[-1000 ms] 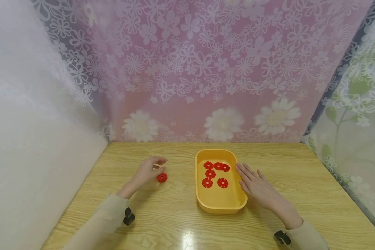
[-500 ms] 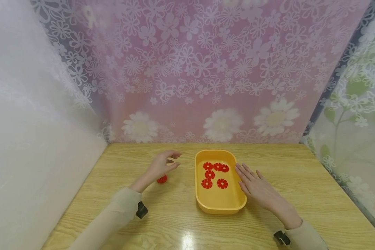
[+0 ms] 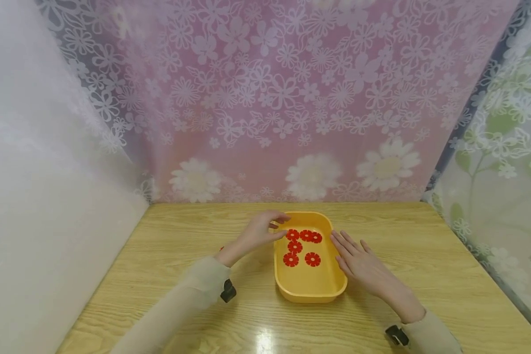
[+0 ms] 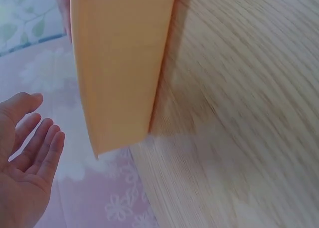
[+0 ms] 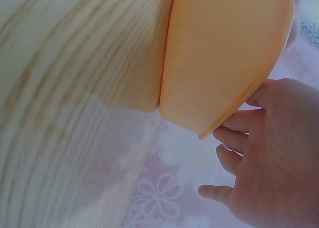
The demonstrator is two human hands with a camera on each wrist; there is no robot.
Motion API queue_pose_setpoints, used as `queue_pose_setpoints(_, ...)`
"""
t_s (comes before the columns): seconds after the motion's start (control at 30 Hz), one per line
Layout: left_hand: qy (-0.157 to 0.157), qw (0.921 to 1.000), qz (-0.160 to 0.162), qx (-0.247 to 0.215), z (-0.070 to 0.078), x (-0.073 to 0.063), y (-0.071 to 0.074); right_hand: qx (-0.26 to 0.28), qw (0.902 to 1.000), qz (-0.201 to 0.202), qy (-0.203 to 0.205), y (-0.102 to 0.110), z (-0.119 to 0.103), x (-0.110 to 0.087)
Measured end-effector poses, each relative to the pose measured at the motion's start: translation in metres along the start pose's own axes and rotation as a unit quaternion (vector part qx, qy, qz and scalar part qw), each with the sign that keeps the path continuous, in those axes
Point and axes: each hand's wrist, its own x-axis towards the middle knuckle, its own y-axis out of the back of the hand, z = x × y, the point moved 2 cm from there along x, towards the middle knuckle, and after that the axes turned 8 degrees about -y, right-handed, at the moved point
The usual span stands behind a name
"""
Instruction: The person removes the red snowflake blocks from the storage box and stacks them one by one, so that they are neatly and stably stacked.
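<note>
My left hand [image 3: 257, 232] reaches over the far left rim of a yellow plastic tray [image 3: 309, 287]. Its fingers [image 4: 42, 150] are loosely bent, and nothing lies between them in the left wrist view. Inside the tray are several red flower-shaped plastic discs [image 3: 312, 259], most of them grouped toward the far left part. The left fingertips overlap the nearest far disc in the head view. My right hand [image 3: 366, 268] rests with straight fingers along the tray's right rim; the right wrist view shows those fingers [image 5: 232, 138] at the rim's outer edge.
One more red disc [image 3: 221, 249] lies on the wooden table [image 3: 181, 236], mostly hidden behind my left wrist. A pink floral curtain [image 3: 265, 123] hangs along the table's back edge, with a white wall [image 3: 62, 172] at the left and a patterned curtain [image 3: 504, 196] at the right.
The left hand has moved right from beside the loose disc on the table to the tray's left rim, carrying nothing. The right hand stays on the rim, and the discs keep their places.
</note>
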Motion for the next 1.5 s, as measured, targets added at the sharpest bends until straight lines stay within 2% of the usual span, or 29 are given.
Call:
queue_pose_setpoints(0.27, -0.018, 0.9987, -0.042, 0.023, 0.011, 0.019, -0.026, 0.012, 0.9999, -0.003, -0.004, -0.002, 0.000, 0.000)
queue_pose_setpoints(0.6, -0.019, 0.9919, -0.101, 0.075, 0.019, 0.033, -0.061, 0.001, 1.0000, 0.000, 0.000, -0.001, 0.001, 0.000)
queue_pose_setpoints(0.73, -0.012, 0.9870, -0.134, 0.088, 0.018, 0.036, -0.074, 0.000, 1.0000, 0.000, 0.003, -0.001, 0.001, 0.000)
queue_pose_setpoints(0.9, 0.017, 0.9818, -0.170, 0.082, 0.014, 0.038, -0.088, 0.002, 1.0000, 0.001, 0.003, -0.003, 0.002, 0.000)
queue_pose_setpoints(0.97, 0.024, 0.9801, -0.179, 0.083, 0.013, 0.039, -0.092, 0.004, 1.0000, 0.002, 0.002, -0.003, 0.002, 0.000)
queue_pose_setpoints(1.2, 0.016, 0.9718, -0.200, 0.123, 0.010, 0.039, -0.096, 0.008, 0.9999, 0.007, 0.003, 0.000, 0.000, -0.001)
queue_pose_setpoints(1.5, 0.042, 0.9707, -0.212, 0.106, 0.009, 0.039, -0.098, 0.008, 1.0000, 0.001, -0.001, 0.000, 0.000, -0.001)
